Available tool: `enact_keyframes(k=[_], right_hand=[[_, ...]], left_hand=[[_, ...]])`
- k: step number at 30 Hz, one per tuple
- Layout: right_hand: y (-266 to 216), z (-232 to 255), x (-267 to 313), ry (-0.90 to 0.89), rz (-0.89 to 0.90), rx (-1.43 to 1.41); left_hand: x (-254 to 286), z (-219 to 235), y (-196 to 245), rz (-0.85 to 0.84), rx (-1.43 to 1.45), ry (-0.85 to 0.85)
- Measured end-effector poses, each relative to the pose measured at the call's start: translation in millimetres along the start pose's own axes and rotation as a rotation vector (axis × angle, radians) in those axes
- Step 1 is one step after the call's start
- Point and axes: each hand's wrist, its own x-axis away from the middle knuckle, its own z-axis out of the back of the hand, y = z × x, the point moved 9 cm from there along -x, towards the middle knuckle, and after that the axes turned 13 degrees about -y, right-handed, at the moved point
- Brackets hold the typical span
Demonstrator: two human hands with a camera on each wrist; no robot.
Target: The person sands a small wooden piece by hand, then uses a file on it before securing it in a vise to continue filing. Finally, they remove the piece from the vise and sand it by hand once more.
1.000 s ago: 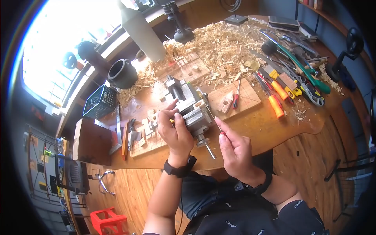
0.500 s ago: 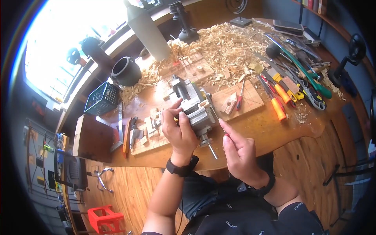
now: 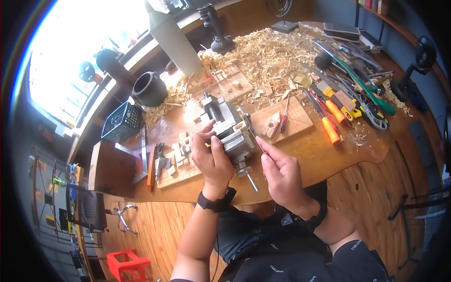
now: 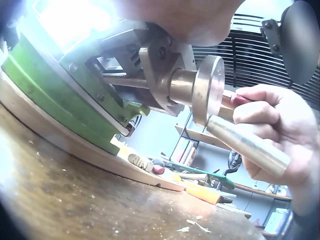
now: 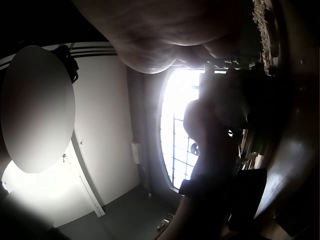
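A metal bench vise (image 3: 230, 129) stands near the table's front edge, with a small pale wooden piece (image 3: 241, 126) clamped in its jaws. My left hand (image 3: 212, 157) lies against the vise's left side, fingers curled round its edge and thumb upright. In the left wrist view its palm (image 4: 185, 20) overhangs the vise screw and crank handle (image 4: 250, 147). On the vise's right, my right hand (image 3: 283, 178) pinches a slim red-handled tool (image 4: 239, 100), forefinger stretched along it towards the wooden piece. Most of the tool is hidden by the fingers, so I cannot tell its exact kind.
A wooden board (image 3: 296, 120) right of the vise carries a holed wooden block (image 3: 271, 126) and a red-handled tool (image 3: 284, 115). Orange-handled tools (image 3: 331, 129) lie further right. Wood shavings (image 3: 263, 56) heap at the back; a wooden box (image 3: 112, 169) stands left.
The right hand shifts slightly forward and back along the vise's right side, its tool still pinched; less of the metal shaft shows now. The left hand keeps its place on the vise.
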Motion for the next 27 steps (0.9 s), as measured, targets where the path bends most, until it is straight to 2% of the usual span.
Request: enact_keyframes(k=[3,7,9,11,13,15,17,18,19,21,22,24,25,27], right_hand=[[0,1,8,0.029,0.067,0.017],[3,9,19,0.007,0.011,-0.040],[14,19,12,0.067,0.019,-0.166],[11,23,0,0.081,0.082,-0.087],[15,25,-10,0.015,-0.013,-0.069],[17,26,-22,-0.032,0.002,-0.161],[22,34,-33,-0.004,0.011,-0.138],[25,37,-40,-0.022,0.015,-0.131],[28,39,-47,-0.048,-0.001,-0.058],[34,34,-60,-0.085,-0.013,0.021],[34,31,-67,-0.088,0.004,0.072],[35,24,-79,-0.097,0.029,0.131],[39,22,-85,-0.081,0.011,0.148],[36,18,-91,-0.069,-0.002,0.176]], left_hand=[[1,0,1,0.031,-0.006,-0.007],[0,0,2,0.038,0.019,-0.008],[0,1,1,0.025,0.005,0.011],[0,2,-1,0.027,0.036,0.011],[0,5,-6,0.112,0.080,-0.077],[-8,14,-15,0.137,0.232,-0.122],[-24,34,-22,0.102,0.244,-0.071],[-36,43,-27,0.117,0.162,-0.079],[-46,45,-42,0.159,0.132,-0.114],[-65,46,-50,0.414,-0.007,-0.257],[-76,50,-52,0.413,-0.006,-0.243],[-89,36,-70,0.549,-0.238,-0.507],[-99,35,-81,0.546,-0.232,-0.496],[-110,5,-116,0.471,-0.150,-0.661]])
